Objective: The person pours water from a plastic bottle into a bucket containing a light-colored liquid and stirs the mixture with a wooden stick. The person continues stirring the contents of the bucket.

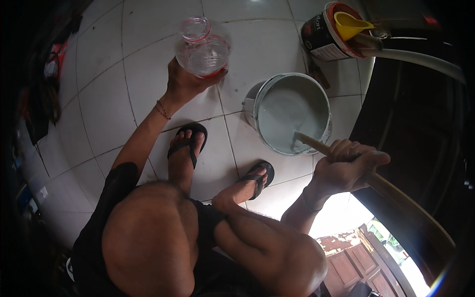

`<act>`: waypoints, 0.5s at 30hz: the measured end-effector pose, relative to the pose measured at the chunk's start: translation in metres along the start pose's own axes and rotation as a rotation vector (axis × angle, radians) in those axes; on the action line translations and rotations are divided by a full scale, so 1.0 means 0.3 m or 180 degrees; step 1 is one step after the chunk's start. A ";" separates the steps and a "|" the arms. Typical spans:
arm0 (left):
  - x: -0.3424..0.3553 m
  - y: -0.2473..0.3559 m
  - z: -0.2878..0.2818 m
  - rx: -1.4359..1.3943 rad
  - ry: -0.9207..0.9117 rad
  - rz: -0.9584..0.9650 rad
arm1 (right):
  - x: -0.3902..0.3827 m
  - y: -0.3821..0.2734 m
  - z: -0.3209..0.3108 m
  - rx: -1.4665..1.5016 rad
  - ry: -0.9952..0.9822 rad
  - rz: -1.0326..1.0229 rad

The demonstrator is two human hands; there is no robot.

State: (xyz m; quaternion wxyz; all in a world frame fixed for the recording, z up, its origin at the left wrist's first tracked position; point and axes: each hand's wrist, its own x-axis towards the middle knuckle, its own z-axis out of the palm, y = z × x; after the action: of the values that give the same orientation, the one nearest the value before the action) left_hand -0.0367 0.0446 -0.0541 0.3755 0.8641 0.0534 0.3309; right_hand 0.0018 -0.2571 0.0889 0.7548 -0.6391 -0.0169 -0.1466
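Observation:
My left hand [187, 83] is closed around a clear plastic jar [212, 55] with a wide round mouth and red bands. The jar is held above the tiles, tilted, and whether it contains liquid is hard to tell. My right hand [346, 166] grips a long wooden stick [408, 203], with pale smears on its fingers. The stick's lower end dips into light grey paint [292, 106] near the front of a white bucket [251, 101]. That bucket stands upright on the floor, to the right of the jar.
At the back right, a black-and-red paint pail [316, 34] holds a yellow funnel [350, 25]. Dark wooden door panels [410, 114] line the right side. My feet in black flip-flops [200, 133] rest on white tiles [148, 79], close to the bucket. Cluttered items lie along the far left.

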 end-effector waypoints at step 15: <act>-0.009 -0.009 0.005 -0.0017 0.0031 -0.0105 | 0.025 -0.047 0.072 -0.0204 -0.0054 -0.0300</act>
State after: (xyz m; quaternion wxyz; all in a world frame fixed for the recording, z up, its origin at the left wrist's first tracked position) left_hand -0.0375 0.0448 -0.0580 0.3830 0.8605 0.0686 0.3289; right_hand 0.0091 -0.2395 0.1081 0.7261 -0.6626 -0.0487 -0.1771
